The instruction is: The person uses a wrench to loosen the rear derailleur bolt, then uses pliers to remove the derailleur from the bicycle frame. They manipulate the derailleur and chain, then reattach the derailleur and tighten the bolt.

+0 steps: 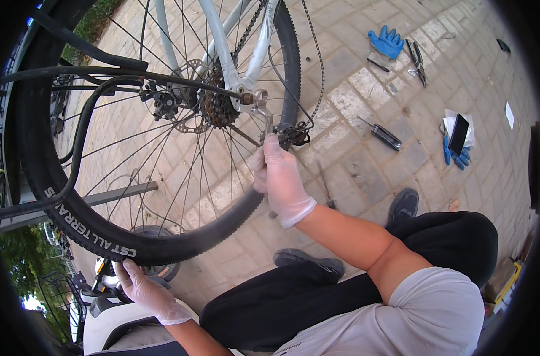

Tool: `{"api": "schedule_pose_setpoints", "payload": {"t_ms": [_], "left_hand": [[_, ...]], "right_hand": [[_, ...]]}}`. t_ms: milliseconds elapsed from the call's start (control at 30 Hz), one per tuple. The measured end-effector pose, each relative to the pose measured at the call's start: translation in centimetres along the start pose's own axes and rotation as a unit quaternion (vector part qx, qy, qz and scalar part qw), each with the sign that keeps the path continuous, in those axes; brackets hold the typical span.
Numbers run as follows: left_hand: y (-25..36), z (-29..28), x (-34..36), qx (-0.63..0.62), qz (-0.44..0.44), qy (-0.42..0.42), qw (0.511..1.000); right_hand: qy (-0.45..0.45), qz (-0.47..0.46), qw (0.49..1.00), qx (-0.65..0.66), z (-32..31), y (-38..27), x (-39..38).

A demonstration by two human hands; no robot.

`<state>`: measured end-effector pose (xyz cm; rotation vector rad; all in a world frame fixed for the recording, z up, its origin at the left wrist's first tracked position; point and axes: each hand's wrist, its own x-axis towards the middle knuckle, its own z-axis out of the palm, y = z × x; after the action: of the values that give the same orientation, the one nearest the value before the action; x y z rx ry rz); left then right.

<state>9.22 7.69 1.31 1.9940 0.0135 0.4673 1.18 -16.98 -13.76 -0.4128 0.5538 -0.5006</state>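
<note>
One stretch of brick pavement (489,71) spreads beneath everything, widest from 12 to 3 o'clock around the view's middle. Over it stands the bicycle wheel (222,234), taking up the side from 7 to 12 o'clock, the lower edge of its black tyre curving between the two hands. A pale frame (219,44) comes down from 11 o'clock toward the hub and bounds the space above. White bodywork (98,332) between 7 and 8 o'clock sits close below the left hand (145,291), so that hand has only a narrow gap; its grip is partly spread, fingertips at the tyre's outer edge. Near the centre, the right hand (280,187) has its grip closed around the lower end of a wrench (268,121) pointing to 12 o'clock. The derailleur (295,135) crowds the wrench at 3 o'clock, and spokes run past at 9. Rightward the room widens: paving, with a slim rod (324,183) on it, separates the right wrist from a folding tool (386,136) past 2 o'clock. Farther out lie a blue glove (387,43) and pliers (417,62) near 2, and a phone (458,134) toward 3. Smallest is the axle nut (247,99), just beside the wrench's ring; whether the ring is seated on it I cannot tell.
</note>
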Motion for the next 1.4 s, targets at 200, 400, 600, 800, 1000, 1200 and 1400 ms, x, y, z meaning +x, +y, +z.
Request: {"api": "schedule_pose_setpoints", "payload": {"t_ms": [200,400,600,800,1000,1200,1400], "left_hand": [[0.1,-0.1,0.0,-0.037,-0.014,-0.016,0.999],[0.7,0.2,-0.2,-0.026,-0.02,-0.022,0.999],[0.9,0.2,-0.4,-0.028,-0.012,-0.02,0.999],[0.7,0.3,-0.3,-0.031,-0.004,-0.023,0.999],[0.3,-0.2,0.2,-0.056,-0.027,-0.024,0.998],[0.3,-0.1,0.1,-0.035,-0.015,-0.033,0.999],[0.2,-0.2,0.1,-0.054,-0.024,-0.052,0.997]], "right_hand": [[-0.002,-0.162,0.952,-0.26,-4.2,0.2,3.4],[-0.076,-0.206,0.91,-0.351,-6.7,-2.5,6.2],[-0.143,-0.225,0.877,-0.4,-7.6,-4.1,7.9],[-0.137,-0.213,0.878,-0.407,-7.6,-4.1,7.8],[-0.234,0.022,0.892,-0.386,-8.6,-6.0,8.3],[-0.123,-0.075,0.956,-0.256,-7.2,-1.7,6.7],[-0.047,0.006,0.991,-0.126,-3.5,0.0,3.1]]}}
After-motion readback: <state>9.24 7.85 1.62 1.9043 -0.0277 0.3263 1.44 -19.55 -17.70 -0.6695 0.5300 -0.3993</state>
